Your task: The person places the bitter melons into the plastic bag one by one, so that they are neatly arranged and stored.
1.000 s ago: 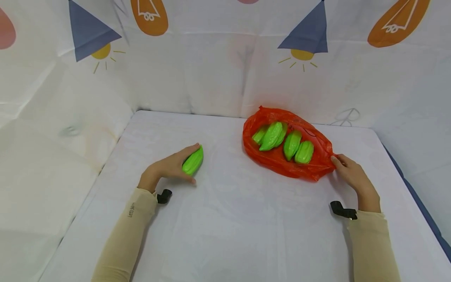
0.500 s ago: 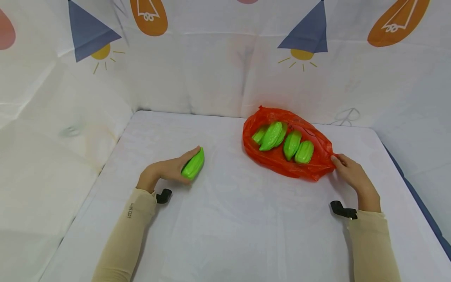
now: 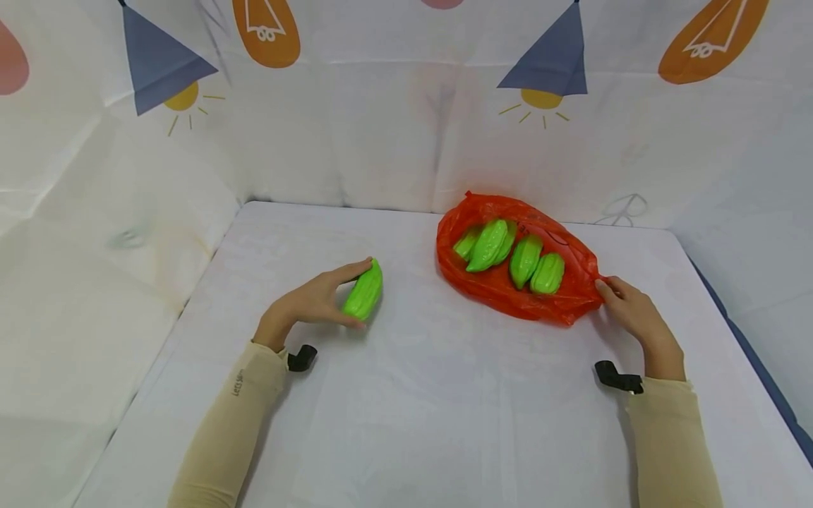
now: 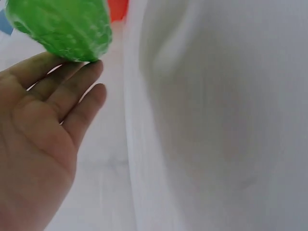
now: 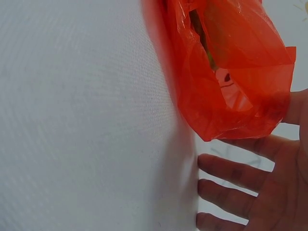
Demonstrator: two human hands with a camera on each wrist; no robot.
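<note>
In the head view, my left hand [image 3: 317,300] spans a green, pointed, ridged bitter melon [image 3: 364,291] with its digits at the two ends. The left wrist view shows fingertips against the bumpy skin of that bitter melon [image 4: 67,29]; the thumb is out of sight there. At the right, my right hand [image 3: 638,317] pinches the near right corner of a red plastic bag [image 3: 508,302]. Several green bitter melons [image 3: 524,262] lie on the spread bag, inside its mouth. In the right wrist view the bag [image 5: 260,96] hangs over the index finger, with the other fingers extended below.
Both hands work over a white-covered table [image 3: 419,395]. A white curtain [image 3: 381,127] with printed lamps and bulbs stands behind it and at the sides. Each wrist carries a small black camera, such as the left wrist camera [image 3: 301,358].
My left hand closed round the bitter melon and has moved it a little to the right. The right hand and the bag have stayed in place.
</note>
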